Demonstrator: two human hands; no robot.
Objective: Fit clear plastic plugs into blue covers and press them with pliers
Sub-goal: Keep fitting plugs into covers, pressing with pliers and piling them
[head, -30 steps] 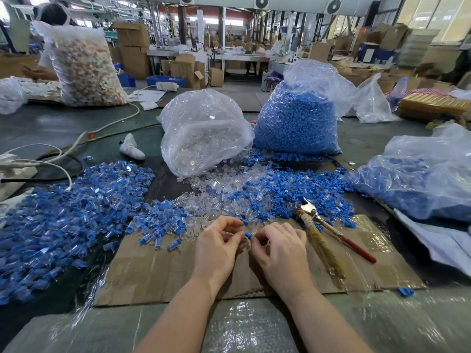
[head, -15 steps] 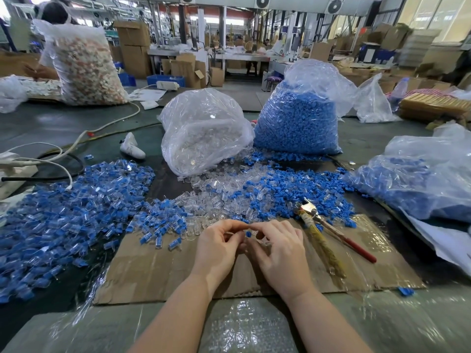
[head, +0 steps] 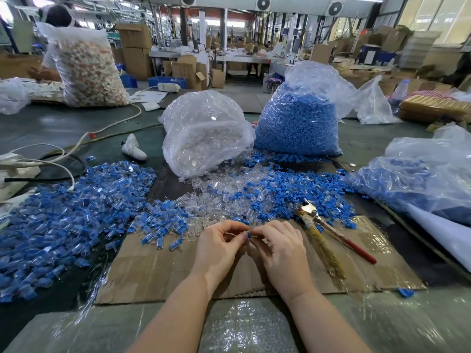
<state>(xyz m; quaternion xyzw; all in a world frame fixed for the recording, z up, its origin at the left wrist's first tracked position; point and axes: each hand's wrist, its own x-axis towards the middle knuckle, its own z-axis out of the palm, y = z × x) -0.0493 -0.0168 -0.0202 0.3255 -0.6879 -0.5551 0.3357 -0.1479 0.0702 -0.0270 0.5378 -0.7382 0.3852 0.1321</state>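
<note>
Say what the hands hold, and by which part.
Both hands pinch one blue cover between their fingertips; the exact part gripped cannot be told.

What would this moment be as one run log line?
step: fitting | left hand: pinching blue cover | right hand: pinching same cover | pliers: lying unused on cardboard

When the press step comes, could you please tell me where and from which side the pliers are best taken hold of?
Probably by the two long handles, from the right. The pliers lie flat on the cardboard sheet, head pointing away into the blue covers, their wrapped and red handles trailing towards the person, just beside the right hand.
</note>
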